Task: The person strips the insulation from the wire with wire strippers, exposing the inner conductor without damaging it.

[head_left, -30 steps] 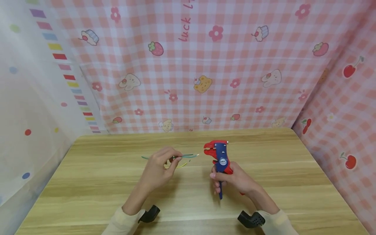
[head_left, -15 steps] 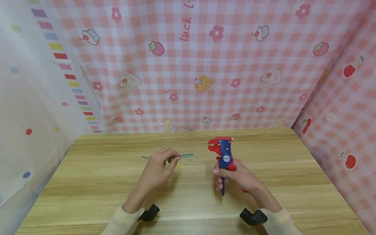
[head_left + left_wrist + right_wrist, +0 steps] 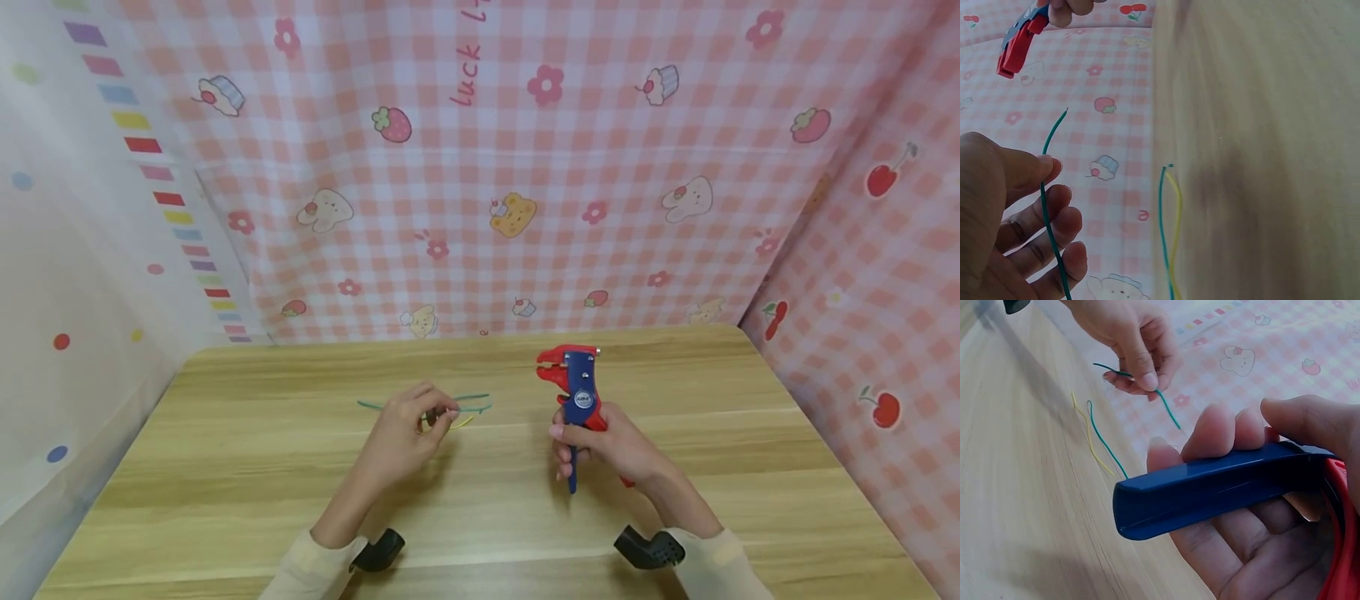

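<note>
A green wire (image 3: 1046,215) is pinched above the table (image 3: 480,508) by the left hand (image 3: 408,425), seemingly to leave its tip (image 3: 1062,115) free, while pliers (image 3: 581,383) are gripped low by the right hand (image 3: 615,446)

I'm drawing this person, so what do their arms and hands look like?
The sleeves are pale cream. A bent black piece juts out beside each; the right one shows small holes. The left hand and right hand wear no gloves.
</note>
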Motion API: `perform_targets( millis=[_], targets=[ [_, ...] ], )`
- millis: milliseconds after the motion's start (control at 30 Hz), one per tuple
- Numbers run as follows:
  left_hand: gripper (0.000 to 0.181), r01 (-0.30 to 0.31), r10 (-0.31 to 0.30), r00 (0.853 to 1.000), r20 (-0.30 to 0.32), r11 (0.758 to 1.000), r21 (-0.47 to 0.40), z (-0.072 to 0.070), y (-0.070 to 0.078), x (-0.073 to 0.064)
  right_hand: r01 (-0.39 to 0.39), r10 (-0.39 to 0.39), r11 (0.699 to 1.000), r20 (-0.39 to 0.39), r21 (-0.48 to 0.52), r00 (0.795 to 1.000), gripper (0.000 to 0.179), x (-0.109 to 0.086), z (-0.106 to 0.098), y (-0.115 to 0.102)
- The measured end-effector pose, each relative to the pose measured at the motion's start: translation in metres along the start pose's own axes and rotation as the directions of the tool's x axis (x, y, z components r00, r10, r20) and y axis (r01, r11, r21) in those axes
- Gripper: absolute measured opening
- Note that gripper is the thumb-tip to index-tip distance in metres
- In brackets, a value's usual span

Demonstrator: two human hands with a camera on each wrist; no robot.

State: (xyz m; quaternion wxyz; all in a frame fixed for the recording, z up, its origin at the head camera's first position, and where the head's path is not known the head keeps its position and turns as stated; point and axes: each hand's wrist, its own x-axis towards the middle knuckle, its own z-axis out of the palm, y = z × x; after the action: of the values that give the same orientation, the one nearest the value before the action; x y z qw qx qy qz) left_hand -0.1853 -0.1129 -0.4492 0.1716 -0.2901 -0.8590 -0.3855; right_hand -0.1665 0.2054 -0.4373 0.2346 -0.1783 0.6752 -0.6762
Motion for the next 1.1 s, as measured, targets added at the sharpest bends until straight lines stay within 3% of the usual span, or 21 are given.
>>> perform_targets(
  millis=[167,467,767,1000,1100],
  targets=[
    [0.007,0.031,-0.031,1.000,0.007,0.999,-0.010,0.003,-0.008,-0.009,-0.001,0.001,1.000,-0.006,0.003,1.000,0.021,0.002,-0.002,-0.001],
    [0.009,0.149,-0.147,0.988,0.045,0.988,-0.037,0.004,-0.018,-0.028,0.010,-0.009,1.000,-0.026,0.016,1.000,0.022,0.003,-0.007,-0.001],
    [0.008,0.197,-0.192,0.976,0.098,0.980,-0.039,0.008,-0.024,-0.031,-0.003,0.003,1.000,-0.046,0.015,0.999,0.020,-0.002,-0.016,0.000],
    [0.009,0.181,-0.176,0.975,0.138,0.983,-0.026,0.009,-0.030,-0.032,-0.022,0.022,1.000,-0.053,0.008,0.998,0.021,-0.003,-0.019,0.003],
    [0.010,0.202,-0.199,0.968,0.155,0.979,-0.005,0.007,-0.032,-0.034,-0.025,0.026,1.000,-0.049,0.017,0.998,0.020,-0.002,-0.017,0.004]
  ],
)
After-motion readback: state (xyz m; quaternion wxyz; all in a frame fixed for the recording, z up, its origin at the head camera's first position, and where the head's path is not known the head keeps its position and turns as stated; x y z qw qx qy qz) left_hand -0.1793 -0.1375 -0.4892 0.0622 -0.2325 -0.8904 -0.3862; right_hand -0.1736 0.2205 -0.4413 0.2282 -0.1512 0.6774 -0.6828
